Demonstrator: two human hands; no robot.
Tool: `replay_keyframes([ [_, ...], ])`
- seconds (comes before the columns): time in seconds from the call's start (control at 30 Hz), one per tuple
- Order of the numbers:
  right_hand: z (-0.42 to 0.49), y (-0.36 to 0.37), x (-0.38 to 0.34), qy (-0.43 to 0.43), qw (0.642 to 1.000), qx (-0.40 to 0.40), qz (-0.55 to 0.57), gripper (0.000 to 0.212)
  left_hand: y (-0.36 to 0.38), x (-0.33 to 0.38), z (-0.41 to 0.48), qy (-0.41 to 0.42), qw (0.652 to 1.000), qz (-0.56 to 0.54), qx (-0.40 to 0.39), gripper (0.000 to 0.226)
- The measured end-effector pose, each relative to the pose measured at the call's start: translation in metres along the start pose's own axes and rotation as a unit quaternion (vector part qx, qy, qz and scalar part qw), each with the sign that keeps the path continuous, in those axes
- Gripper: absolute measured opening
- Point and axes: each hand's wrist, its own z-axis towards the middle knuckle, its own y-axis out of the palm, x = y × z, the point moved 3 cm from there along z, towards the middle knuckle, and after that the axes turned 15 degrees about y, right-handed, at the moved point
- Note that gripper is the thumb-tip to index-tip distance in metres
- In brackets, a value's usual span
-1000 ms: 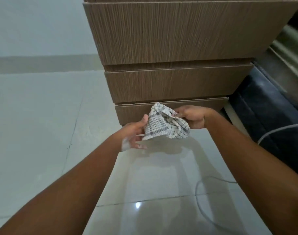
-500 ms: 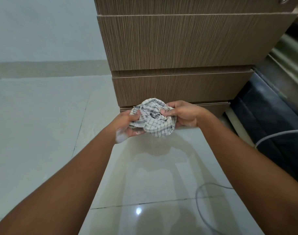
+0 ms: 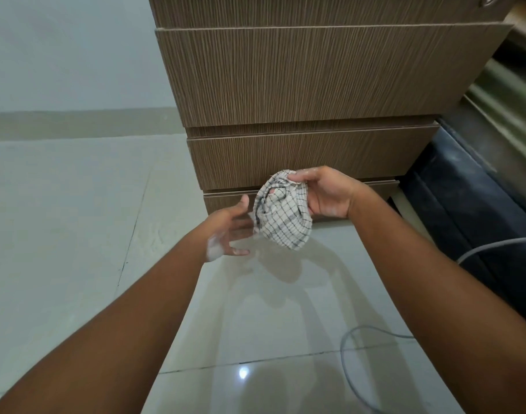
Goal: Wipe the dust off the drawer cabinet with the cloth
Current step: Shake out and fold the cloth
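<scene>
A brown wood-grain drawer cabinet (image 3: pixel 309 76) stands on the floor ahead, with several drawer fronts stacked down to the tiles. A bunched white cloth with a dark check pattern (image 3: pixel 281 218) hangs in front of the lowest drawer. My right hand (image 3: pixel 326 194) grips the cloth at its top. My left hand (image 3: pixel 230 230) is just left of the cloth with its fingers spread, holding nothing; a white smear marks its heel.
Glossy pale floor tiles (image 3: pixel 76 219) stretch left and toward me. A grey cable (image 3: pixel 363 363) loops on the floor at lower right. A dark cushioned piece (image 3: pixel 471 204) lies right of the cabinet, close to its side.
My left hand has let go of the cloth and opened its fingers. My right hand now holds the bunched cloth alone, slightly lifted.
</scene>
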Motion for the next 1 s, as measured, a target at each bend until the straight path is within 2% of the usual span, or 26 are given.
replay_keyframes([
  [0.07, 0.002, 0.0, -0.002, -0.009, 1.0, 0.017, -0.001, 0.046, 0.006, -0.003, 0.002, -0.012, 0.993, -0.087, -0.074, 0.068],
  [0.17, 0.005, 0.001, -0.003, -0.019, 1.0, 0.006, -0.002, 0.045, 0.016, -0.005, 0.003, -0.02, 0.982, -0.149, -0.117, 0.072],
  [0.27, 0.006, 0.002, -0.006, -0.012, 0.998, 0.003, -0.061, 0.037, 0.024, 0.0, 0.007, 0.0, 0.979, -0.186, -0.08, 0.063],
  [0.33, 0.009, 0.001, -0.006, -0.01, 0.996, 0.02, -0.087, 0.036, 0.023, 0.003, 0.009, 0.017, 0.977, -0.206, -0.047, 0.047],
  [0.43, 0.016, -0.005, -0.008, -0.053, 0.991, 0.112, -0.058, 0.014, 0.016, 0.006, 0.012, 0.037, 0.971, -0.234, -0.021, 0.023],
  [0.53, 0.02, -0.002, -0.008, -0.06, 0.988, 0.135, -0.046, 0.018, 0.008, 0.008, 0.013, 0.059, 0.967, -0.248, -0.028, 0.028],
  [0.63, 0.02, 0.005, -0.005, -0.032, 0.989, 0.108, -0.092, 0.028, 0.001, 0.008, 0.014, 0.075, 0.975, -0.206, -0.046, 0.038],
  [0.7, 0.016, 0.005, -0.006, -0.022, 0.985, 0.107, -0.133, 0.034, -0.003, 0.003, 0.017, 0.063, 0.984, -0.162, -0.022, 0.038],
  [0.77, 0.011, 0.002, -0.011, -0.034, 0.974, 0.133, -0.178, 0.029, -0.007, -0.005, 0.018, 0.022, 0.997, -0.071, 0.009, 0.033],
  [0.83, 0.005, 0.001, -0.018, -0.059, 0.959, 0.167, -0.222, 0.021, -0.009, -0.014, 0.017, -0.027, 0.997, 0.067, -0.002, 0.028],
  [0.93, -0.002, 0.008, -0.029, -0.069, 0.927, 0.192, -0.313, 0.018, -0.005, -0.024, 0.012, -0.084, 0.979, 0.179, -0.039, 0.033],
  [1.0, -0.004, 0.015, -0.035, -0.063, 0.873, 0.241, -0.419, 0.022, -0.001, -0.025, 0.011, -0.096, 0.96, 0.255, -0.058, 0.054],
])
